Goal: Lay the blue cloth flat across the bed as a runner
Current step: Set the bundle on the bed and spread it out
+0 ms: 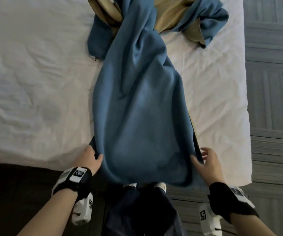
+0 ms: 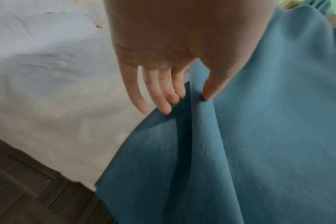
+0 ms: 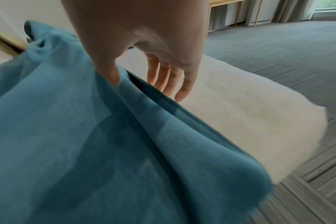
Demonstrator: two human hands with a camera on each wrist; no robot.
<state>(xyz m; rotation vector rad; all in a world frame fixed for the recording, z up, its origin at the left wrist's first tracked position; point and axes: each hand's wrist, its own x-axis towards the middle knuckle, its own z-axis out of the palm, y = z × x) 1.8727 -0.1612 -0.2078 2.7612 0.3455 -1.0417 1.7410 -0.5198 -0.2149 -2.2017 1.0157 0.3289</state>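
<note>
Blue cloth [image 1: 137,108] stretched from the bed's [image 1: 35,74] near edge, draped over it, to a twisted heap showing tan lining [image 1: 171,12] farther in. Left hand [image 1: 90,159] at its left border, fingers straight, touching a fold. Right hand [image 1: 208,162] at its right border, fingers spread, thumb on fabric.

Head view above the near edge of the bed [image 1: 35,74], looking down across it, wrist views close behind the left hand [image 2: 163,37] and right hand [image 3: 144,30] at that edge, all three sharing the blue cloth [image 1: 137,108]
</note>
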